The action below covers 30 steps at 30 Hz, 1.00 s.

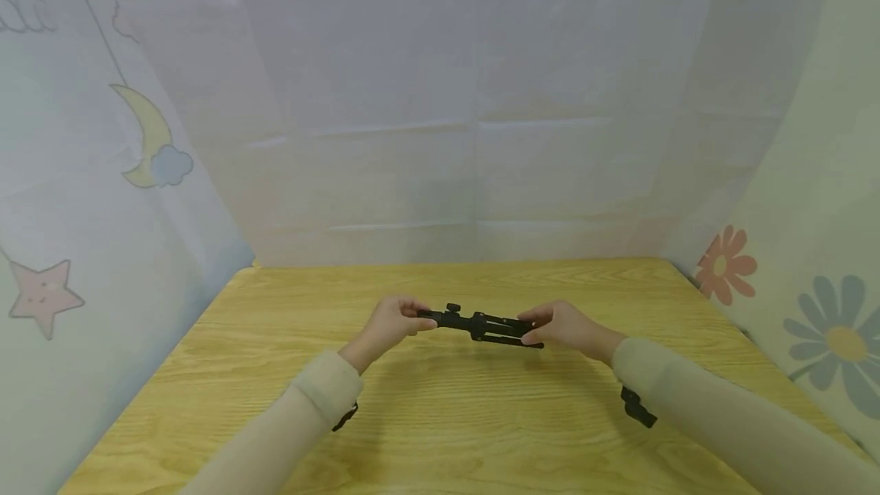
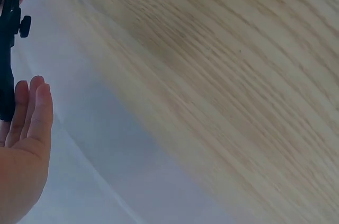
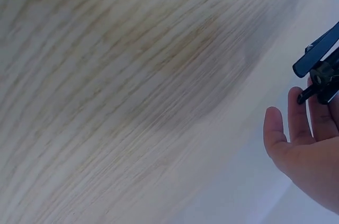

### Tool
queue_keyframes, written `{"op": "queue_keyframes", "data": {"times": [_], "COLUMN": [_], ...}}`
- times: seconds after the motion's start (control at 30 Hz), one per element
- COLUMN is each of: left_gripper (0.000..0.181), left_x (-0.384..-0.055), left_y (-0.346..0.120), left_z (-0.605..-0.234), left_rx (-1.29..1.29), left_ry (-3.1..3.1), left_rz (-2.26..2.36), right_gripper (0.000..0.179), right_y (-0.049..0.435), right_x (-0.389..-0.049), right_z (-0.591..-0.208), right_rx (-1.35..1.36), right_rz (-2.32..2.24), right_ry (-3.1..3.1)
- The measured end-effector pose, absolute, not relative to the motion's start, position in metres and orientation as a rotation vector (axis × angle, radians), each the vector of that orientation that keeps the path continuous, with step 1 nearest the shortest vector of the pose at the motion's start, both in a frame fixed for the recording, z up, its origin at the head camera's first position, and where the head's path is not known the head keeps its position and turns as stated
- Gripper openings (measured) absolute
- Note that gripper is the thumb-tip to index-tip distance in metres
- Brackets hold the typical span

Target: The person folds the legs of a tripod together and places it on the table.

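A small black tripod (image 1: 462,321) is held sideways between both hands, over the middle of the table. My left hand (image 1: 390,325) pinches its narrow end between thumb and fingers. At the other end my right hand (image 1: 569,328) grips the legs, which are slightly spread. A dark knob (image 1: 453,307) sticks up from the tripod's neck. The left wrist view shows the tripod's shaft (image 2: 6,70) lying against the fingers. In the right wrist view, the leg ends (image 3: 312,64) sit at the fingertips of the right hand.
The wood-grain table (image 1: 440,426) spreads beneath both arms. A pale sheet (image 1: 440,98) hangs behind its far edge. Sheets with a moon (image 1: 147,136) on the left and flowers (image 1: 844,342) on the right stand at the sides. Black straps (image 1: 638,408) show under the sleeves.
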<state>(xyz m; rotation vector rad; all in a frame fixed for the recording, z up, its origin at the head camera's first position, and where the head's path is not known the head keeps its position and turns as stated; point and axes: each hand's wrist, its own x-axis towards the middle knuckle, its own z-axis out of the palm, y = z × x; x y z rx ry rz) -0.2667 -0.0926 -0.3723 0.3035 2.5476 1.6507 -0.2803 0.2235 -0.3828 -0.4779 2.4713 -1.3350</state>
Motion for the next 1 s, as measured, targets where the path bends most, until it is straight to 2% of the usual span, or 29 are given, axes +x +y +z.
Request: {"op": "queue_keyframes", "data": {"times": [0.53, 1.0], "left_gripper": [0.025, 0.019], "left_x": [-0.277, -0.284], "left_y": [-0.085, -0.082], "left_z": [-0.399, -0.406], "left_rx": [0.383, 0.370], "left_ry": [2.711, 2.752], "left_rz": [1.422, 1.361], "right_gripper": [0.055, 0.051], "right_y": [0.227, 0.225], "right_x": [-0.294, -0.305], "right_z": [-0.396, -0.412], "right_rx": [-0.411, -0.398], "right_rz": [-1.294, -1.278], "right_ry": [2.545, 2.583]}}
